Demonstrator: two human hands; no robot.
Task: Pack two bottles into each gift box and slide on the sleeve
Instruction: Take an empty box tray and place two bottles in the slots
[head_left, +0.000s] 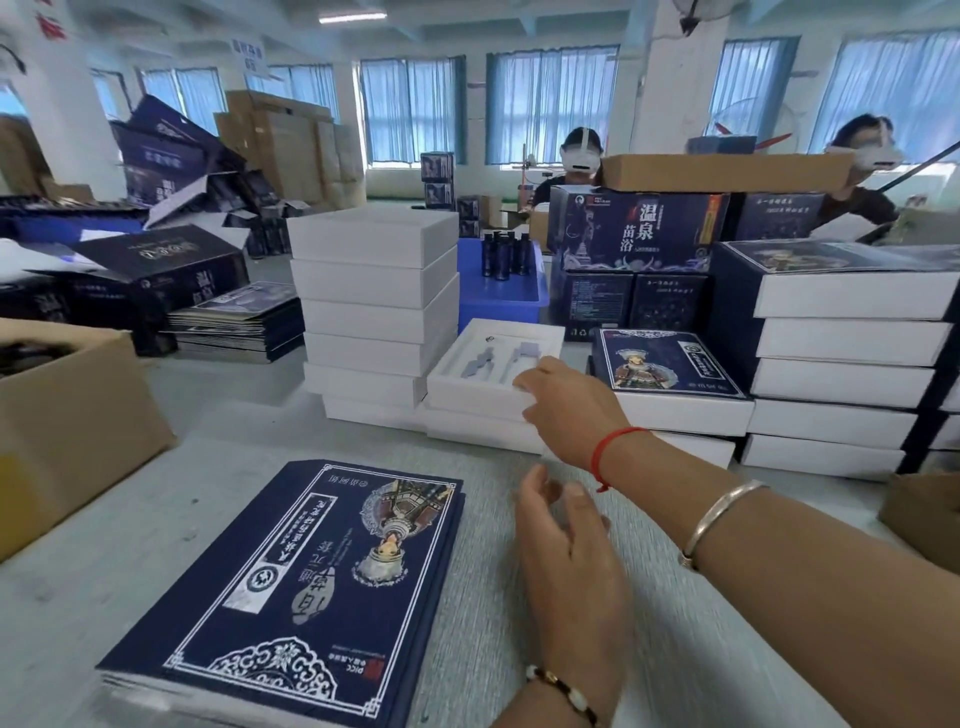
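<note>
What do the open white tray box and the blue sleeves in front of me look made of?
The open tray box: matte white paperboard, judging by its crisp folded edges; its insert looks like foam or moulded card. The flat sleeves: printed dark blue card with a slight sheen, stacked in thin layers.

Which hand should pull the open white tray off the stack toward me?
Right. The right hand already reaches to the tray's near corner, fingers at its edge. The left hand hangs open lower, above the table, apart from it.
</note>
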